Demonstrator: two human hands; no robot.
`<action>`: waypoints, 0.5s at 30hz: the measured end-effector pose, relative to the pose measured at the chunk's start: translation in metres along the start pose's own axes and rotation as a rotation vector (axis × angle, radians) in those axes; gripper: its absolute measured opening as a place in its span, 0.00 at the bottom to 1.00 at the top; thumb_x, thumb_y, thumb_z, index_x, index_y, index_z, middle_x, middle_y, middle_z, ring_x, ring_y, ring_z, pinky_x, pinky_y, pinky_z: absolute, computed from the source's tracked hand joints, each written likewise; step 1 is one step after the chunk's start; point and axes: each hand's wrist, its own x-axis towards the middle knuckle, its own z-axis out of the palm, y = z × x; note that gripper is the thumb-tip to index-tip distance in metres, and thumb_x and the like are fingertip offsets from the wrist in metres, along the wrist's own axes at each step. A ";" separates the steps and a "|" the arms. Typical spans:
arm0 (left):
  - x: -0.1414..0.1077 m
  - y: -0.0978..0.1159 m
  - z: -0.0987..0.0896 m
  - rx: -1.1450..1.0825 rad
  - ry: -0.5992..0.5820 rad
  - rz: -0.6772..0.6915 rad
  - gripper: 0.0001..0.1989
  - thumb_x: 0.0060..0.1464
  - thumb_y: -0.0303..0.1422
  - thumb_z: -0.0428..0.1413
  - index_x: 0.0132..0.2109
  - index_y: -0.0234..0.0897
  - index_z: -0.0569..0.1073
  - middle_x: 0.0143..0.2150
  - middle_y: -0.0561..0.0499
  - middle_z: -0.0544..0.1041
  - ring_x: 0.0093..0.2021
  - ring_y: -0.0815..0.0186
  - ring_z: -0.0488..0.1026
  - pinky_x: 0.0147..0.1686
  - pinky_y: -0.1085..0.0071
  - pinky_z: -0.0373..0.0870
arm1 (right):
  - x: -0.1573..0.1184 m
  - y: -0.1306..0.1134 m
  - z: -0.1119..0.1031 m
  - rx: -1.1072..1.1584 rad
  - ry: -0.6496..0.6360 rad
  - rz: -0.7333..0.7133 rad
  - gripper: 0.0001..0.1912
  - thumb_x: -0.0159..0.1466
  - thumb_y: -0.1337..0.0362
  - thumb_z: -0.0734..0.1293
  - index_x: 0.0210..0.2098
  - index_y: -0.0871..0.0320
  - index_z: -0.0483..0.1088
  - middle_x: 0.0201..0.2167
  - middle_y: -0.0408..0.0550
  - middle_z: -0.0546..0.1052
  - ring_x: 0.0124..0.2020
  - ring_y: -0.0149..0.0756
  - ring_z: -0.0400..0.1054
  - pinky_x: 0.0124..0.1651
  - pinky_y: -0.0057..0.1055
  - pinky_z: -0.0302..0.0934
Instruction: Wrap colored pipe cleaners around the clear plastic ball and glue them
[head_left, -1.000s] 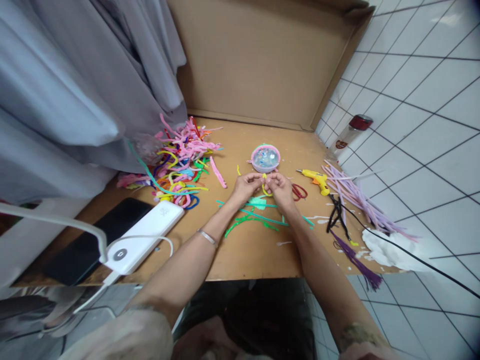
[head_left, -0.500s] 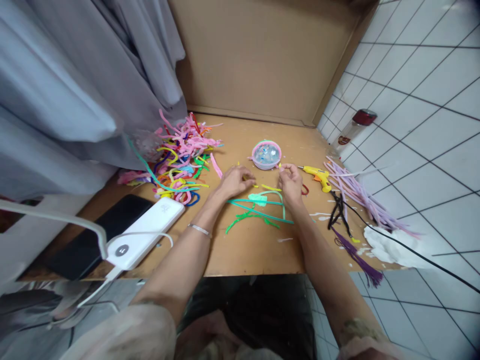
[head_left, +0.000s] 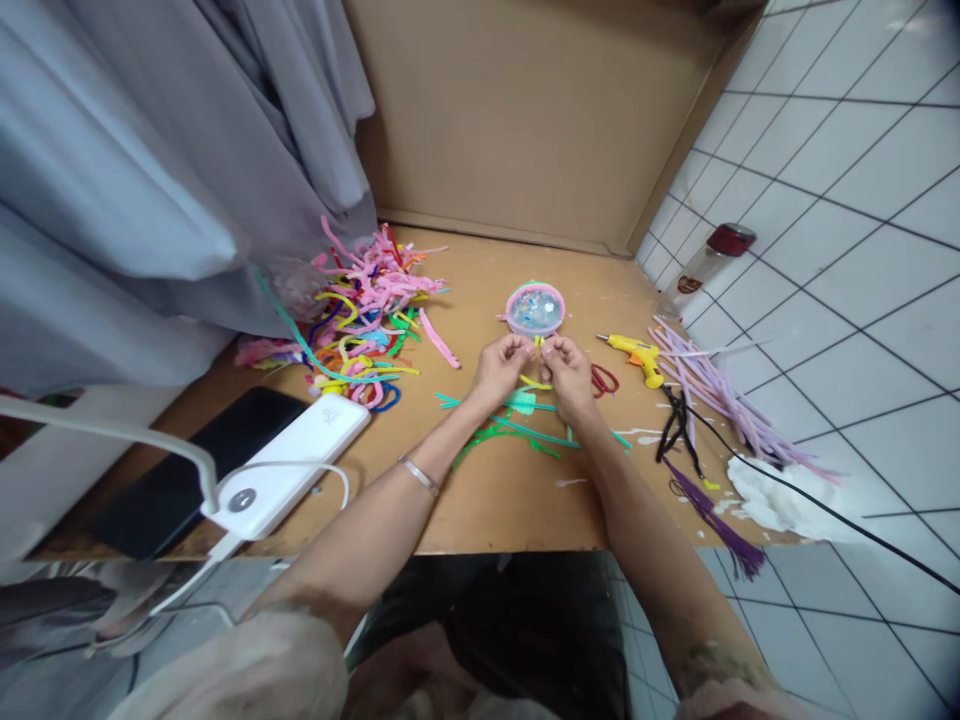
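My left hand (head_left: 501,368) and my right hand (head_left: 568,370) meet just in front of a small pink-rimmed bowl (head_left: 514,320). Between their pinched fingertips, short yellow pipe cleaner ends (head_left: 538,342) stick up; whether it is one piece or two I cannot tell. Another yellow pipe cleaner piece (head_left: 535,385) lies below the hands. Nearer to me are teal pipe cleaners (head_left: 544,436), a mint-green patch (head_left: 521,402) and a branched green pipe cleaner (head_left: 480,437). A dark red loop (head_left: 604,380) rests right of my right hand.
At left are a heap of coloured pipe cleaners (head_left: 382,285), a white power bank (head_left: 300,460) and a black slab (head_left: 202,470). To the right lie a yellow glue gun (head_left: 636,356), lilac pipe cleaners (head_left: 727,400), a purple tassel (head_left: 716,515) and white tissue (head_left: 780,495). Cardboard (head_left: 525,120) stands behind.
My left hand has moved right and my right hand slightly left, so their fingertips now meet before the bowl. The yellow pipe cleaner has come between both hands.
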 end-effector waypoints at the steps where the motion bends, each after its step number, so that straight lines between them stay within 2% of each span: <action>1: -0.001 0.001 0.003 -0.084 0.010 -0.014 0.10 0.56 0.36 0.57 0.31 0.35 0.71 0.29 0.53 0.74 0.31 0.70 0.69 0.38 0.73 0.67 | -0.001 -0.001 0.001 -0.010 0.020 -0.021 0.20 0.53 0.47 0.73 0.27 0.55 0.66 0.18 0.35 0.65 0.19 0.24 0.53 0.24 0.25 0.48; 5: -0.004 0.007 0.008 -0.225 0.013 -0.061 0.14 0.50 0.41 0.63 0.30 0.34 0.73 0.28 0.54 0.75 0.31 0.70 0.69 0.38 0.74 0.67 | -0.001 -0.003 0.001 -0.028 0.070 -0.038 0.16 0.51 0.50 0.73 0.27 0.56 0.71 0.21 0.39 0.71 0.21 0.26 0.56 0.26 0.27 0.53; 10: -0.005 0.010 0.006 -0.263 -0.005 -0.076 0.17 0.46 0.44 0.66 0.30 0.34 0.73 0.27 0.54 0.74 0.30 0.71 0.69 0.36 0.74 0.67 | 0.002 -0.003 -0.001 -0.001 0.053 -0.060 0.15 0.50 0.51 0.75 0.27 0.55 0.73 0.22 0.40 0.75 0.27 0.30 0.66 0.36 0.30 0.63; 15: -0.004 0.009 0.002 -0.291 -0.057 -0.097 0.21 0.44 0.48 0.67 0.28 0.34 0.74 0.26 0.54 0.73 0.28 0.72 0.66 0.33 0.75 0.64 | 0.006 0.002 -0.006 0.026 0.028 -0.031 0.15 0.47 0.53 0.78 0.30 0.55 0.77 0.27 0.42 0.79 0.32 0.33 0.71 0.42 0.33 0.67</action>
